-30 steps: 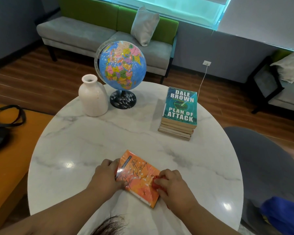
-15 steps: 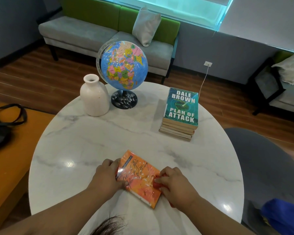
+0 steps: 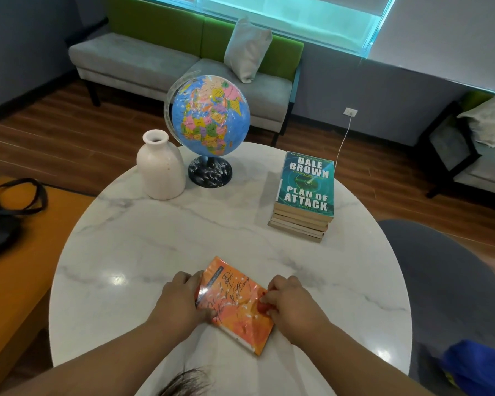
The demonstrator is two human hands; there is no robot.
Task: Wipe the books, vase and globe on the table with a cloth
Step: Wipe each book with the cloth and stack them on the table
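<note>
An orange paperback (image 3: pixel 235 304) lies tilted on the white marble table (image 3: pixel 155 247) near its front edge. My left hand (image 3: pixel 180 301) grips the book's left edge, thumb on the cover. My right hand (image 3: pixel 295 307) presses a small red cloth (image 3: pixel 262 305) against the right part of the cover; most of the cloth is hidden under the fingers. Further back stand a white vase (image 3: pixel 160 170) and, right of it, a blue globe (image 3: pixel 210 115) on a black base. On the right sits a stack of books (image 3: pixel 306 192) with a teal cover on top.
A grey chair (image 3: pixel 440 281) stands against the table's right side, with something blue (image 3: pixel 480 367) lying on it. On the left, an orange bench (image 3: pixel 17 281) carries a black bag (image 3: pixel 0 218). A grey and green sofa (image 3: pixel 183 61) stands behind the table.
Both hands stay on the orange book. The right hand with the cloth has shifted only slightly on the cover.
</note>
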